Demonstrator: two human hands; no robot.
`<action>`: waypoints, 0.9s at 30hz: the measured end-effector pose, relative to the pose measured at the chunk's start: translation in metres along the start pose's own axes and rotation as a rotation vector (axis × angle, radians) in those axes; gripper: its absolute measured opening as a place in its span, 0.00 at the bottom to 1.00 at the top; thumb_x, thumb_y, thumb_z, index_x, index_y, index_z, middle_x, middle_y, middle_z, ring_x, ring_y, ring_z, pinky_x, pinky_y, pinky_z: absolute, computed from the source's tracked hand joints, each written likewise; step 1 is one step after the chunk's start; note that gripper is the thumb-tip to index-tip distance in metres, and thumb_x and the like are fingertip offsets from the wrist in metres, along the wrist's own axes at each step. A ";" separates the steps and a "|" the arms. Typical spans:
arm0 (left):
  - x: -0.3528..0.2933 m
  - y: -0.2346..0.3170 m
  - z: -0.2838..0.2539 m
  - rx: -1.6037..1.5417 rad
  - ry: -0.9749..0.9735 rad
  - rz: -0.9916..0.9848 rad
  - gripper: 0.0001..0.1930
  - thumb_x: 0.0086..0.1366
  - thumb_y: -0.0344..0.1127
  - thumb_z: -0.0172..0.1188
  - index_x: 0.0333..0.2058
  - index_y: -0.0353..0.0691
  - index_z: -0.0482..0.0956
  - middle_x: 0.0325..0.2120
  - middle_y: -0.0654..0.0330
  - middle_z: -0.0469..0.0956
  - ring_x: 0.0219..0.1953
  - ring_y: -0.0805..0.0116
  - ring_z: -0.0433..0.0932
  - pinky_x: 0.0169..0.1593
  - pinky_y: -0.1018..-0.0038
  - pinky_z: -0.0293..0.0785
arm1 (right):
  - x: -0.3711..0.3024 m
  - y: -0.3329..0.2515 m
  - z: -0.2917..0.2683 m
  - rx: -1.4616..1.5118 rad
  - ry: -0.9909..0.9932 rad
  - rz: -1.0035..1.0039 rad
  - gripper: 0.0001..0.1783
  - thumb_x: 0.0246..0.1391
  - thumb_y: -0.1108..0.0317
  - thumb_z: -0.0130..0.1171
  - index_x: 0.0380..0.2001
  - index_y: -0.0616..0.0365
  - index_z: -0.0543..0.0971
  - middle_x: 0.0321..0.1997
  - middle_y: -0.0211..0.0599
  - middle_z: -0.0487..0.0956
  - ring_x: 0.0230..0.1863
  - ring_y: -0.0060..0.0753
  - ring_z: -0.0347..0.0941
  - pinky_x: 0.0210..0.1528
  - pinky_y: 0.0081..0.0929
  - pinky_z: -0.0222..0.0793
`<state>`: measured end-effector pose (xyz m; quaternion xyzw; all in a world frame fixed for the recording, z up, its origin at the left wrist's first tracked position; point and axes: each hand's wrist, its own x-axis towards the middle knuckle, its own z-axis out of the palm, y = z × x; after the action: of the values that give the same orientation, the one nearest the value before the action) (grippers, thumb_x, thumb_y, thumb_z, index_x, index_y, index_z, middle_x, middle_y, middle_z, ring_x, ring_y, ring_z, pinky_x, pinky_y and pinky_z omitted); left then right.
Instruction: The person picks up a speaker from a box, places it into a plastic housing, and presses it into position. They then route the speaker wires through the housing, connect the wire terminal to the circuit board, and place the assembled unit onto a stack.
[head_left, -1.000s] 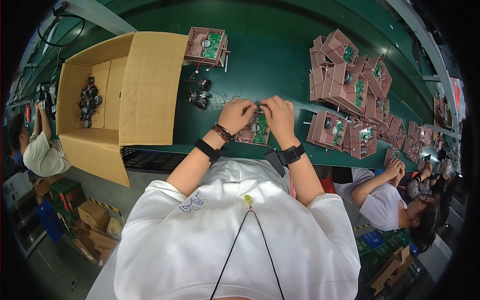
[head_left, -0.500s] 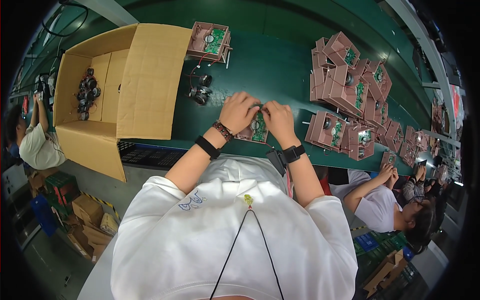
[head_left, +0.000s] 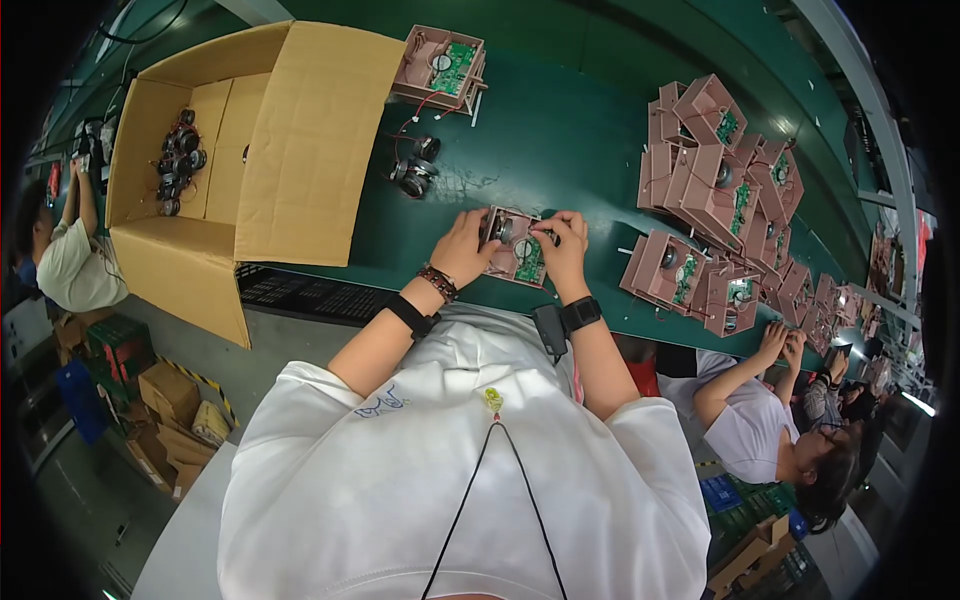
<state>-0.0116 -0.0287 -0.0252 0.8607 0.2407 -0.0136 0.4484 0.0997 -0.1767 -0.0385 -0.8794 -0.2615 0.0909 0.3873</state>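
Observation:
A pink open housing (head_left: 515, 277) with a green circuit board (head_left: 530, 262) inside lies on the bench in front of me. In its left part sits a round black speaker (head_left: 501, 231). My left hand (head_left: 463, 250) grips the housing's left side, its fingertips beside the speaker. At the upper right rim, my right hand (head_left: 565, 245) is closed in a pinch, and a small dark piece shows by its fingertips; what it holds is too small to make out. Several loose speakers (head_left: 414, 178) with wires lie farther off to the left.
A cardboard box (head_left: 320, 140) with more speakers (head_left: 181, 160) stands on the left. Stacked pink housings (head_left: 440, 65) sit at the back, and a large pile of housings (head_left: 715, 195) spreads along the right. A co-worker (head_left: 750, 420) works at the bench to my right.
Both hands have moved apart from each other, uncovering the housing and the speaker in it. The view has shifted slightly.

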 end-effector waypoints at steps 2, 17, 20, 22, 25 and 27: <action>0.000 -0.001 0.000 -0.005 0.000 -0.002 0.24 0.54 0.36 0.57 0.49 0.37 0.62 0.39 0.55 0.70 0.31 0.63 0.75 0.37 0.69 0.71 | 0.001 -0.006 -0.003 -0.033 -0.005 -0.004 0.06 0.35 0.71 0.63 0.22 0.48 0.78 0.34 0.28 0.68 0.40 0.36 0.62 0.42 0.33 0.56; 0.001 0.001 -0.002 0.039 -0.006 0.023 0.25 0.53 0.35 0.59 0.49 0.38 0.63 0.38 0.56 0.70 0.32 0.62 0.75 0.36 0.68 0.71 | 0.015 -0.024 -0.020 -0.387 -0.059 -0.431 0.07 0.34 0.70 0.61 0.21 0.53 0.75 0.35 0.29 0.69 0.41 0.34 0.63 0.46 0.37 0.52; 0.001 0.000 -0.002 0.040 -0.004 0.029 0.25 0.53 0.35 0.59 0.49 0.38 0.63 0.38 0.56 0.70 0.31 0.62 0.75 0.35 0.68 0.71 | 0.014 -0.025 -0.020 -0.382 -0.063 -0.398 0.06 0.33 0.71 0.61 0.20 0.54 0.75 0.34 0.29 0.68 0.41 0.34 0.63 0.46 0.38 0.52; 0.000 0.000 -0.002 0.044 0.001 0.038 0.25 0.52 0.34 0.59 0.49 0.38 0.63 0.37 0.56 0.70 0.31 0.62 0.75 0.35 0.68 0.71 | 0.015 -0.028 -0.020 -0.380 -0.065 -0.381 0.06 0.33 0.71 0.61 0.20 0.55 0.74 0.34 0.30 0.68 0.41 0.34 0.63 0.46 0.38 0.52; 0.000 -0.001 -0.002 0.036 -0.002 0.044 0.25 0.52 0.34 0.59 0.49 0.38 0.64 0.36 0.56 0.69 0.30 0.63 0.75 0.35 0.69 0.71 | 0.016 -0.032 -0.020 -0.509 -0.114 -0.411 0.06 0.32 0.74 0.60 0.20 0.56 0.74 0.34 0.30 0.67 0.42 0.34 0.62 0.47 0.38 0.52; 0.000 0.000 -0.002 0.034 -0.007 0.046 0.24 0.52 0.34 0.60 0.49 0.39 0.64 0.36 0.56 0.69 0.30 0.63 0.75 0.35 0.69 0.71 | 0.020 -0.034 -0.018 -0.535 -0.131 -0.392 0.06 0.32 0.74 0.60 0.20 0.56 0.74 0.34 0.31 0.67 0.42 0.34 0.62 0.46 0.38 0.52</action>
<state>-0.0117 -0.0271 -0.0236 0.8735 0.2188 -0.0105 0.4349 0.1099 -0.1584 -0.0005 -0.8751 -0.4647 -0.0008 0.1354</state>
